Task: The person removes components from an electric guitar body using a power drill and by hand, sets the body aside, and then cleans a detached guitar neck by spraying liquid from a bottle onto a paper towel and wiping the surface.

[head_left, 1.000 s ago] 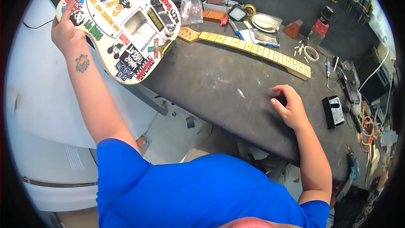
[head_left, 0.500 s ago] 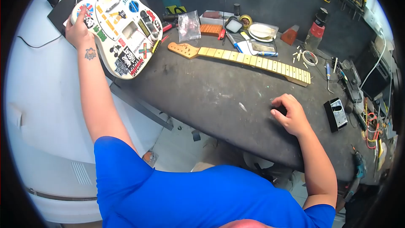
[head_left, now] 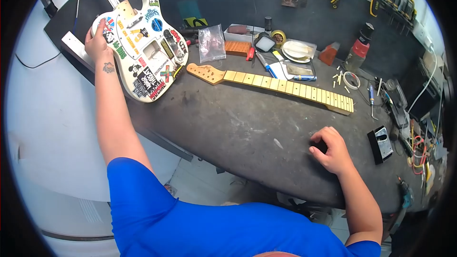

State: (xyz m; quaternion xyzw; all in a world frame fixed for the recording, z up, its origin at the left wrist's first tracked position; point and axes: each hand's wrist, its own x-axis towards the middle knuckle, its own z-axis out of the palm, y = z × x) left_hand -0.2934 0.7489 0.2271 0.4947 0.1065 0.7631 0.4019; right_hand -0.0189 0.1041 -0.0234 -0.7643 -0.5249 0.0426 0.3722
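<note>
A white guitar body (head_left: 138, 50) covered in stickers is at the left end of the dark workbench (head_left: 228, 128). My left hand (head_left: 98, 43) grips its left edge, with a finger over the front near a flag sticker. A separate guitar neck (head_left: 285, 86) lies across the bench, its headstock towards the body. My right hand (head_left: 331, 150) rests on the bench in front of the neck's right end, fingers curled but thumb apart, holding nothing visible.
Behind the neck are a plastic bag (head_left: 211, 43), a wooden block (head_left: 238, 47) and a tape roll (head_left: 278, 36). A black-and-metal box (head_left: 380, 144) sits right of my right hand. Tools and cables (head_left: 419, 147) crowd the right edge.
The guitar body has moved left and away from the neck, in my left hand, to the bench's left end. The camera view has shifted too. My right hand has stayed nearly still.
</note>
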